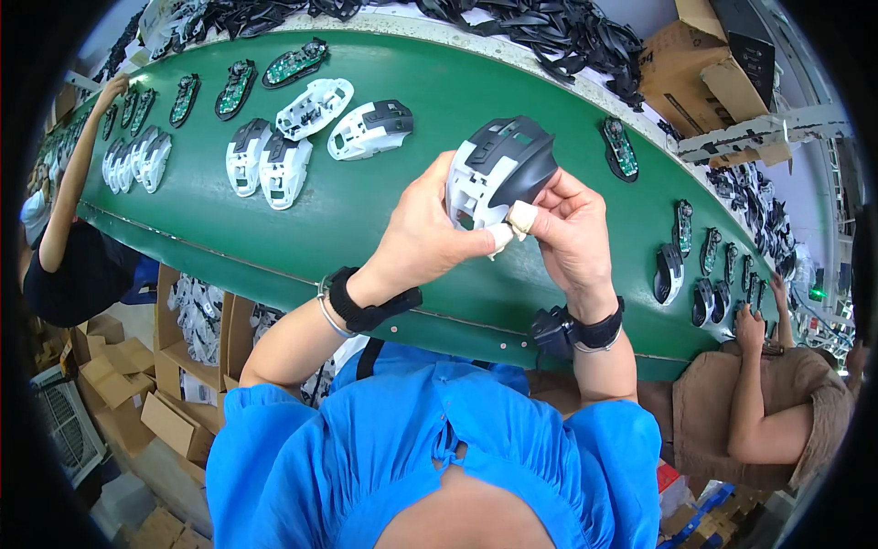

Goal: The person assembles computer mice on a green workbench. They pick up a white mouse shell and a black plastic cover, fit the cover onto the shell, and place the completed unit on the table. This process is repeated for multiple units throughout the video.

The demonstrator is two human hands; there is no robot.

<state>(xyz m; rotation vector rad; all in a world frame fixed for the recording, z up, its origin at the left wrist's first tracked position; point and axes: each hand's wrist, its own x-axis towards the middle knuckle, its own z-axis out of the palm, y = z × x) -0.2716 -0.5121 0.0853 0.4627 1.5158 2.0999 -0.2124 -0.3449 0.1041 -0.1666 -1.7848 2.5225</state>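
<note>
Both hands hold a black-and-white computer mouse shell (503,169) above the green work surface. My left hand (416,229) grips its white left side, with the thumb at the near end. Round the dark right side curl the fingers of my right hand (578,229), its thumb pressing close to the left one. Cream coverings wrap both thumb tips. Whether anything small sits between the thumbs cannot be made out. To the left lie several white mouse shells, among them a white-and-black one (370,130) nearest my left hand.
Mouse bases with green circuit boards (295,63) line the far side of the green conveyor belt (384,188). Black plastic parts (549,32) heap on the ledge beyond. Cardboard boxes (690,69) stand at far right. Co-workers' arms (69,192) reach in at both ends.
</note>
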